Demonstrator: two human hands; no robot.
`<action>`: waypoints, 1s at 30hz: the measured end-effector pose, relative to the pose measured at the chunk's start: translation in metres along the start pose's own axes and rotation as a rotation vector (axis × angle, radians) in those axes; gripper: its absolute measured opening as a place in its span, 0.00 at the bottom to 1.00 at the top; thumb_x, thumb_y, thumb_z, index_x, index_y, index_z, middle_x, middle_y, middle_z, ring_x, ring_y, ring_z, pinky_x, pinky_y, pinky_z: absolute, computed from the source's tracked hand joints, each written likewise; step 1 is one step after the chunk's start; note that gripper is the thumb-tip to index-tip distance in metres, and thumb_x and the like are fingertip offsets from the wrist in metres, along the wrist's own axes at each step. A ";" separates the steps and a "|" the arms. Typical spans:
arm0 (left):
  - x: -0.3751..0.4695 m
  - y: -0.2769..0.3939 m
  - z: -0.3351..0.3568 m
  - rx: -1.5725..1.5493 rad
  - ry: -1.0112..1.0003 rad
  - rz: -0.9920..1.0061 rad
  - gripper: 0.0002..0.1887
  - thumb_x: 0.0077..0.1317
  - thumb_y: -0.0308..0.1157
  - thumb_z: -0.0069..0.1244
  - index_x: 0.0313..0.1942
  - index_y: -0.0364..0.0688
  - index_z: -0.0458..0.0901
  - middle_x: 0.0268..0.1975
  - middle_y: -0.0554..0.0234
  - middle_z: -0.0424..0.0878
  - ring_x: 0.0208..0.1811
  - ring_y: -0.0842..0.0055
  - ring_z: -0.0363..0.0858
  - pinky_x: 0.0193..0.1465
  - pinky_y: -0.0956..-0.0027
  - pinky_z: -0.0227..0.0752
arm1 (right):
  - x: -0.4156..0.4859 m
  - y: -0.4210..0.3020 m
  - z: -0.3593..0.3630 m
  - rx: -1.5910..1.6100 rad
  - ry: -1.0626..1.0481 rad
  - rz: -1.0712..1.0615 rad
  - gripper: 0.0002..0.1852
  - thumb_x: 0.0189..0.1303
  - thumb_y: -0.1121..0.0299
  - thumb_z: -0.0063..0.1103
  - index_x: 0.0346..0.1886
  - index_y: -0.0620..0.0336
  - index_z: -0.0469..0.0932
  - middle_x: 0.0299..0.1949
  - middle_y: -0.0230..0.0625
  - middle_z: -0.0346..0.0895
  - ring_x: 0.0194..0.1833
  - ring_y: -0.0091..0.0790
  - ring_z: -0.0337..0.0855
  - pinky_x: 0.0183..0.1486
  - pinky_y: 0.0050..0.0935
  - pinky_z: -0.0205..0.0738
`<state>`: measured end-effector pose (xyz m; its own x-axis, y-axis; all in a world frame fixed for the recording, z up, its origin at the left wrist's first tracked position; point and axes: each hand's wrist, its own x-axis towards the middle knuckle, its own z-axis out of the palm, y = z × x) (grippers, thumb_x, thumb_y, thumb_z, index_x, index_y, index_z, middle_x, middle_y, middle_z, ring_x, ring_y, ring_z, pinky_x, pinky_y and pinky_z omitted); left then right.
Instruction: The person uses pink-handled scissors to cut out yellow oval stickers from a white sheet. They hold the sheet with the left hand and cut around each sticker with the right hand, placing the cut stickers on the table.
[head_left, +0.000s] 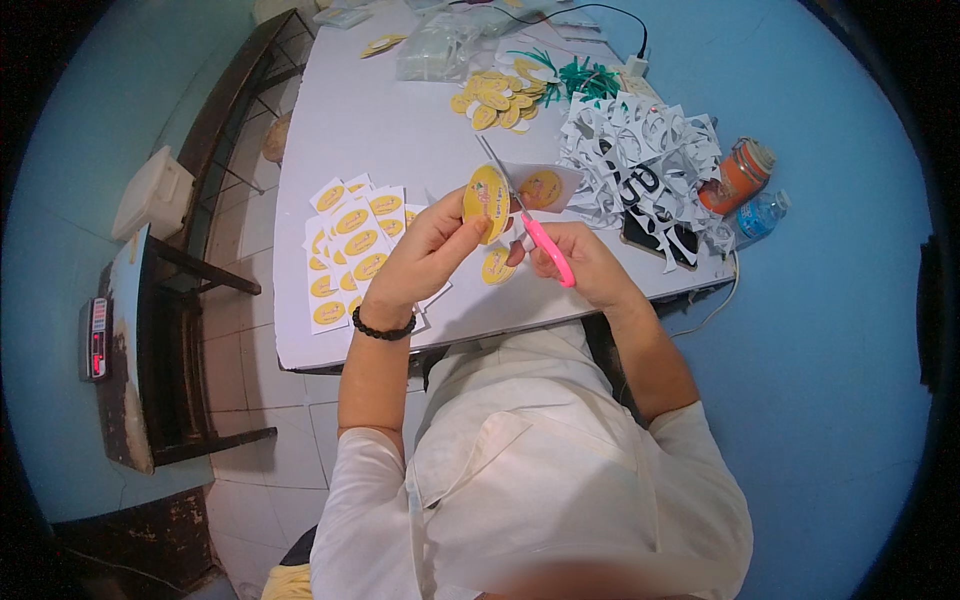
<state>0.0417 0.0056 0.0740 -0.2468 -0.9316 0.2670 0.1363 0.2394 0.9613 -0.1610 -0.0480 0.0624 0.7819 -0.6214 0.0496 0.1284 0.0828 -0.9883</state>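
My left hand (431, 247) pinches a yellow oval label (486, 201) between thumb and fingers, its printed face turned up. Fingers of my right hand (577, 255) are through the pink handles of a pair of scissors (551, 251). The scissor blades run along the label's right side, with a white sheet piece bearing another yellow oval (541, 189) just beyond them. Below, on the table, lies a loose yellow oval label (498, 266). To the left of my left hand, uncut printed sheets (356, 240) are spread in an overlapping stack.
Cut oval labels (499, 97) are heaped at the back, near green ties (589, 79) and clear plastic bags (439, 49). White paper offcuts (637, 150) pile at right, partly over a phone (660, 238). Beside them are an orange jar (736, 176) and a plastic bottle (761, 217).
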 end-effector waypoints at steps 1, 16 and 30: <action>0.000 0.002 -0.001 0.021 -0.004 -0.008 0.18 0.68 0.29 0.37 0.55 0.30 0.66 0.52 0.54 0.74 0.54 0.72 0.73 0.61 0.67 0.63 | -0.001 0.000 -0.001 -0.024 0.007 0.022 0.07 0.58 0.74 0.57 0.37 0.67 0.79 0.32 0.32 0.80 0.34 0.19 0.77 0.39 0.18 0.70; 0.004 0.020 -0.015 0.043 -0.185 -0.048 0.20 0.68 0.29 0.39 0.57 0.28 0.65 0.55 0.53 0.73 0.54 0.74 0.73 0.59 0.71 0.62 | -0.005 -0.015 -0.014 -0.119 -0.036 0.060 0.05 0.58 0.73 0.57 0.32 0.66 0.79 0.30 0.31 0.79 0.33 0.19 0.77 0.39 0.17 0.71; 0.002 0.027 -0.047 -0.031 -0.329 -0.126 0.23 0.67 0.33 0.41 0.57 0.27 0.65 0.59 0.46 0.69 0.59 0.68 0.69 0.61 0.68 0.61 | -0.012 -0.025 -0.039 -0.325 0.026 0.048 0.07 0.56 0.72 0.58 0.30 0.67 0.80 0.27 0.33 0.79 0.30 0.19 0.76 0.36 0.19 0.71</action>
<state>0.0900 -0.0023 0.0976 -0.5591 -0.8139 0.1583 0.1123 0.1148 0.9870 -0.1977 -0.0728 0.0807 0.7660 -0.6429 0.0023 -0.1131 -0.1382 -0.9839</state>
